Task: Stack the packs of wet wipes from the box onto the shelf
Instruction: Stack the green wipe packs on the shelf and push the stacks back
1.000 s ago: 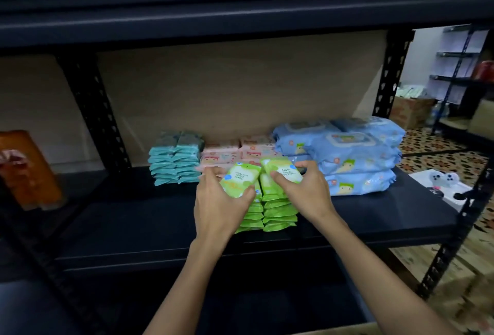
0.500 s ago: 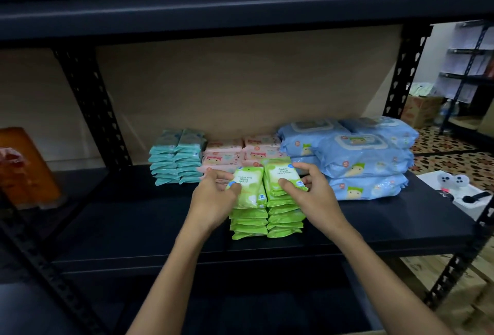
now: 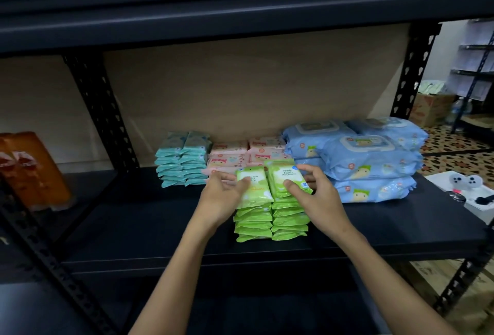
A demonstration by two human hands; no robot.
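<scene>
Two side-by-side stacks of green wet wipe packs stand near the front edge of the dark shelf; the left hand rests with relaxed, loosely extended fingers against the top pack of the left stack, gripping nothing; the right hand lies with thumb and spread fingers on the top pack of the right stack, not closed round it. Behind them stand teal packs at left, pink packs in the middle and large blue packs at right; orange packages sit at the far left.

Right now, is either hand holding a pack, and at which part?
Neither grips one. The left hand and right hand rest relaxed fingers on the top green packs, the left near its left edge, the right near its front-right corner.
</scene>
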